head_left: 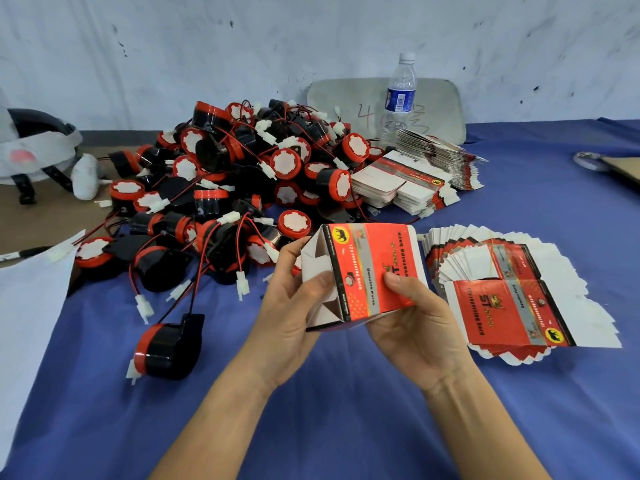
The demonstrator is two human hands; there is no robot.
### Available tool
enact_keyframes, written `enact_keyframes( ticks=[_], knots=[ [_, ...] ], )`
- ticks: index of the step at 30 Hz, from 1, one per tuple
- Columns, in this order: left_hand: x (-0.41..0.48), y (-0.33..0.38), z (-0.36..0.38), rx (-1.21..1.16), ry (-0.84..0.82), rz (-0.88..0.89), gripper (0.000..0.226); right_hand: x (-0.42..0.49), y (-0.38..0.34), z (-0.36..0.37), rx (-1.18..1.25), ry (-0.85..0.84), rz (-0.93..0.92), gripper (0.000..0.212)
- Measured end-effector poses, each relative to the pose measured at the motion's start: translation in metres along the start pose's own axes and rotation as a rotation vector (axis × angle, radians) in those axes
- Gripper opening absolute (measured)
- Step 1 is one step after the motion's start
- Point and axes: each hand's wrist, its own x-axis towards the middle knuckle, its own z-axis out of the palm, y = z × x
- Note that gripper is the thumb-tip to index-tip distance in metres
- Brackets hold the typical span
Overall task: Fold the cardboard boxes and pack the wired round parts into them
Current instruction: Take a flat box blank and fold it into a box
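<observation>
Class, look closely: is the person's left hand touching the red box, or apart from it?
Touching. The head view shows the left hand with its thumb lying on the white end flaps of the red box.

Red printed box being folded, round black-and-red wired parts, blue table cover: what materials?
Red printed box: thin paperboard, glossy print outside, plain matte white inside; flaps hold sharp creases.
Round black-and-red wired parts: probably moulded plastic, black bodies shiny with highlights; white face material unclear.
Blue table cover: likely woven cloth, matte, soft wrinkles.

Water bottle (400,95) upright on blue tablecloth (346,393).
</observation>
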Motion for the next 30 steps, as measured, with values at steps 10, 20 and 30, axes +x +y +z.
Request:
enact_keyframes(
  ticks=[10, 20, 30],
  knots=[
    [-0.003, 0.004, -0.001, 0.023, -0.107, 0.006, 0.042, -0.004, 0.0, 0.001, 0.014, -0.081, -0.02, 0.026],
    [-0.003, 0.005, 0.001, -0.256, -0.146, -0.093, 0.047, 0.004, -0.001, -0.006, 0.136, 0.018, 0.063, 0.069],
    [-0.005, 0.003, 0.008, -0.203, -0.062, -0.106, 0.062, 0.003, 0.002, -0.007, 0.136, -0.017, 0.154, 0.092]
  ],
)
